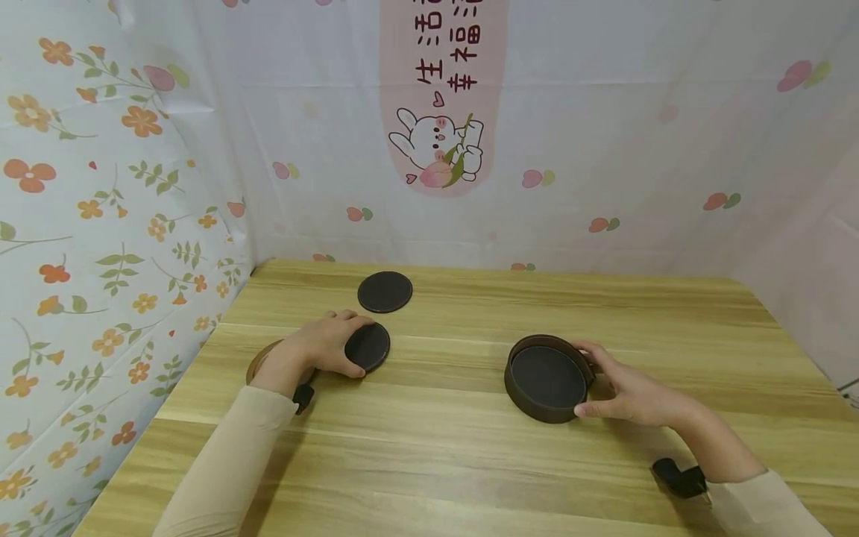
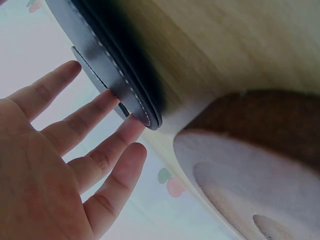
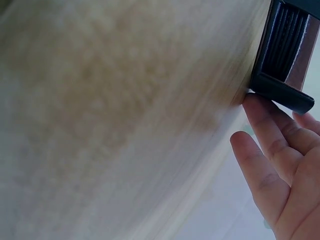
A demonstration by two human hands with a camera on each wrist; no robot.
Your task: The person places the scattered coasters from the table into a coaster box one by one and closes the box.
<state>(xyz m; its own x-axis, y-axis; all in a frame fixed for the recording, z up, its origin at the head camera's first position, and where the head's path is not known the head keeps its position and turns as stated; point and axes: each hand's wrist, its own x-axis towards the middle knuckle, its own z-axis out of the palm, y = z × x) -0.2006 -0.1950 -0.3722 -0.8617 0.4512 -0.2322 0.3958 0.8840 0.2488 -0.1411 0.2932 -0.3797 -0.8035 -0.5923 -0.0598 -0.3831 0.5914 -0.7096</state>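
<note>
My left hand (image 1: 329, 344) holds a round black coaster (image 1: 369, 349) by its edge, thumb at the near side and fingers at the far side. Pale stitching runs round the rim of this coaster (image 2: 117, 65) in the left wrist view. Behind it lies another black coaster (image 1: 385, 291), flat on the table. My right hand (image 1: 634, 388) grips a round dark brown coaster holder (image 1: 537, 409) from its right side, thumb in front and fingers behind. A black coaster (image 1: 549, 377) shows inside it. Through the holder's side opening, stacked dark layers (image 3: 285, 42) appear in the right wrist view.
Under my left forearm sits a round brown wooden piece (image 1: 258, 363), mostly hidden; its pale top has a recess (image 2: 220, 195). The wood-grain table (image 1: 436, 462) meets a printed cloth backdrop (image 1: 604, 149) behind and a floral cloth (image 1: 101, 224) at left.
</note>
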